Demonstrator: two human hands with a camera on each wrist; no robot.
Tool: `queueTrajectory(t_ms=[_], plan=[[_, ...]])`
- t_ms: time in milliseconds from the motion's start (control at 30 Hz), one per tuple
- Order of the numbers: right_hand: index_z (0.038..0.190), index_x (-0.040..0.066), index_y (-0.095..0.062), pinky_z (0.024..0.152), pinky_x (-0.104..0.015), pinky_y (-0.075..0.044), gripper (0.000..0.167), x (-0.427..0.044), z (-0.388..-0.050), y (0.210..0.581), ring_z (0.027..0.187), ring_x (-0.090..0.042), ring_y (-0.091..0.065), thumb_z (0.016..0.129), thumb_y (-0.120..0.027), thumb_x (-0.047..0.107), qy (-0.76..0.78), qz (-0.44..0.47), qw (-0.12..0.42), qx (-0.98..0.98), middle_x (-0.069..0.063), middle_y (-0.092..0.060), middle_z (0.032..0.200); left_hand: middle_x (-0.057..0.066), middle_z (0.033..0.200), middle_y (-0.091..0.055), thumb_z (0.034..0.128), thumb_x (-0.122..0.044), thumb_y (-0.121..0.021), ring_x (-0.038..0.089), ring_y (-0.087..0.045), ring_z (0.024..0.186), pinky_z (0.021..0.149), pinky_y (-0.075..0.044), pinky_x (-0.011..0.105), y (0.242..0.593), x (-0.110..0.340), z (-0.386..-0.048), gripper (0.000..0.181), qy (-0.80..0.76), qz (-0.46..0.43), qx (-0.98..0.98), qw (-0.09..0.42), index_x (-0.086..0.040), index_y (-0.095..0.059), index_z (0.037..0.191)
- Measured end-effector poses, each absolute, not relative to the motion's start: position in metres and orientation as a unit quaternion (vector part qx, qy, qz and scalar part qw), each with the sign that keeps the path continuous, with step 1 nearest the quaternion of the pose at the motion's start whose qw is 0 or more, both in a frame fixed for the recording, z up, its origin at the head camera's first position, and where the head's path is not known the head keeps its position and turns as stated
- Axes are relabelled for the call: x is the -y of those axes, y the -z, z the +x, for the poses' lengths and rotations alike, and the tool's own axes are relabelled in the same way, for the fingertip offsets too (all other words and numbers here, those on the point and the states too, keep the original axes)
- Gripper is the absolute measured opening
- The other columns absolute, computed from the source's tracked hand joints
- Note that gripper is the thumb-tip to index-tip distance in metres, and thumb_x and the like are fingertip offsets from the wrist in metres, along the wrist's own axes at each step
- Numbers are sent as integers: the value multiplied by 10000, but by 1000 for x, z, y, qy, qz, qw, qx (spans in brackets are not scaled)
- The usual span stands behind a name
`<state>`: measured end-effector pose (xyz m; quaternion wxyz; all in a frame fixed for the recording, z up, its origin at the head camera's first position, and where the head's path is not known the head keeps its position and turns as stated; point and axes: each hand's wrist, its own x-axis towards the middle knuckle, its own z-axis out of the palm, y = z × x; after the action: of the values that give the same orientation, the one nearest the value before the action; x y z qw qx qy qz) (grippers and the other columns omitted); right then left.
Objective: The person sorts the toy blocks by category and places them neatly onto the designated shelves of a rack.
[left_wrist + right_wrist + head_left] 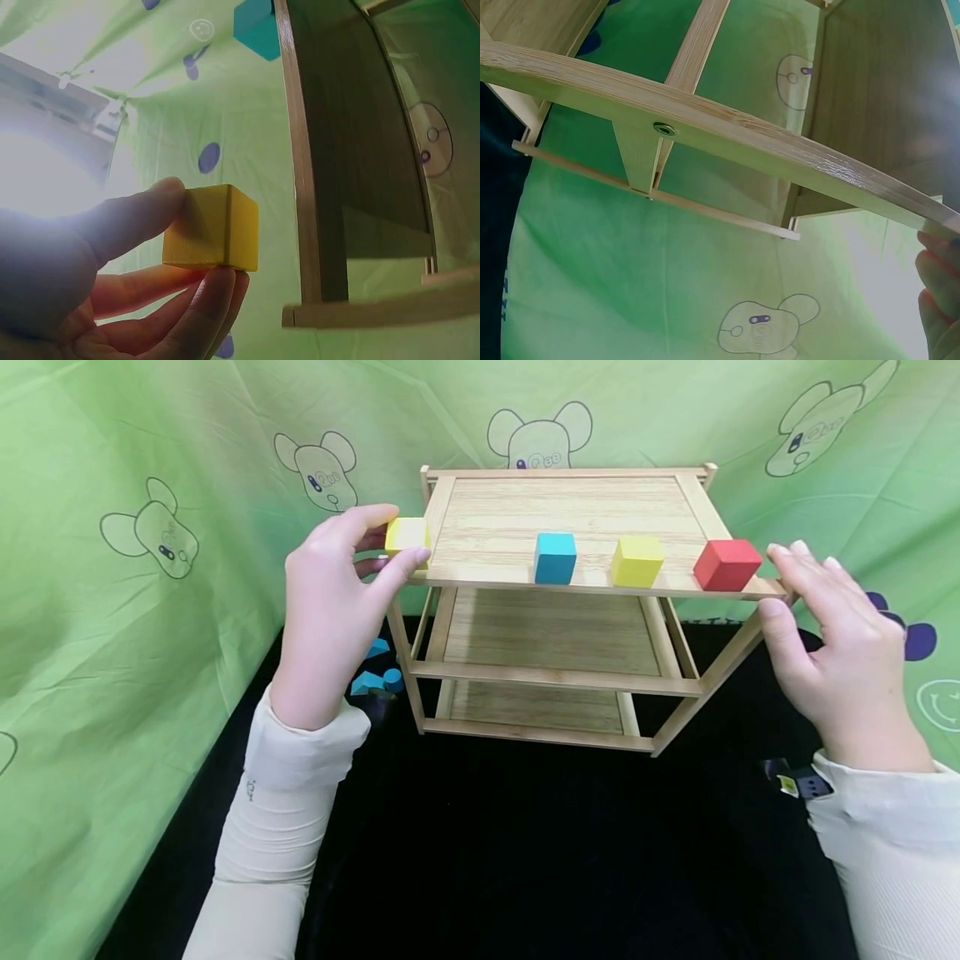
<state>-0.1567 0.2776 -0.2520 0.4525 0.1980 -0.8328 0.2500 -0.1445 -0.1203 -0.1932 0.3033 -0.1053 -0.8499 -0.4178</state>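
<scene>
My left hand (330,602) pinches a yellow cube (407,535) between thumb and fingers, at the left front corner of a wooden shelf rack (562,506). In the left wrist view that yellow cube (217,229) is held beside the rack's edge, a gap between them. Along the front of the top board stand a blue cube (555,558), another yellow cube (637,561) and a red cube (727,565). My right hand (843,652) rests with its fingers extended at the rack's right front corner, near the red cube. Only its fingertips (941,277) show in the right wrist view.
Two lower shelves (555,631) lie beneath the top board. Several blue blocks (367,682) lie on the black floor cloth (525,843) left of the rack. A green printed curtain (187,460) surrounds the area. A small dark object (806,783) lies near the right cuff.
</scene>
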Motion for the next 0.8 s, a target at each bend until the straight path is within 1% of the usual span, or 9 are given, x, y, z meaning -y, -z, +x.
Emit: queueTrajectory(t_ms=[100, 233, 333, 533, 633, 800], plan=[[1284, 0, -680, 1172, -362, -357, 551, -277, -156, 252, 1285, -279, -579, 1006, -535, 453, -249, 200, 453, 832, -277, -651, 1225, 90, 1193, -690, 890, -195, -805, 129, -676, 1052, 869, -562, 195, 192, 117, -146, 408, 413, -111, 853, 299, -12, -694, 1238], [1290, -4, -674, 1177, -371, -353, 570, -276, -156, 251, 1279, -330, -581, 1011, -525, 470, -243, 201, 453, 834, -280, -645, 1231, 89, 1199, -687, 895, -217, -801, 122, -672, 1064, 875, -556, 187, 192, 113, -149, 417, 412, -108, 859, 285, -22, -691, 1246], [1297, -3, -670, 1180, -365, -347, 562, -277, -156, 251, 1278, -351, -579, 1011, -524, 459, -240, 199, 450, 837, -279, -642, 1238, 104, 1202, -682, 898, -221, -798, 143, -674, 1077, 887, -560, 206, 192, 111, -151, 418, 418, -105, 859, 274, -24, -688, 1250], [1297, 2, -671, 1179, -363, -348, 546, -277, -156, 251, 1282, -330, -578, 1006, -531, 443, -242, 198, 449, 837, -276, -644, 1236, 122, 1184, -690, 907, -218, -787, 170, -677, 1080, 893, -564, 224, 193, 106, -154, 400, 413, -110, 864, 264, -18, -690, 1241], [1297, 2, -671, 1178, -361, -348, 550, -276, -156, 251, 1283, -324, -578, 1007, -531, 448, -243, 197, 450, 836, -276, -643, 1237, 130, 1203, -686, 916, -231, -779, 186, -678, 1089, 896, -568, 241, 194, 104, -154, 412, 406, -109, 870, 260, -24, -685, 1259], [1300, -3, -667, 1178, -358, -344, 549, -275, -155, 250, 1285, -338, -573, 1010, -530, 444, -243, 194, 449, 838, -271, -635, 1257, 138, 1216, -680, 917, -230, -778, 186, -681, 1078, 886, -569, 231, 194, 102, -156, 431, 399, -110, 872, 262, -9, -677, 1272]])
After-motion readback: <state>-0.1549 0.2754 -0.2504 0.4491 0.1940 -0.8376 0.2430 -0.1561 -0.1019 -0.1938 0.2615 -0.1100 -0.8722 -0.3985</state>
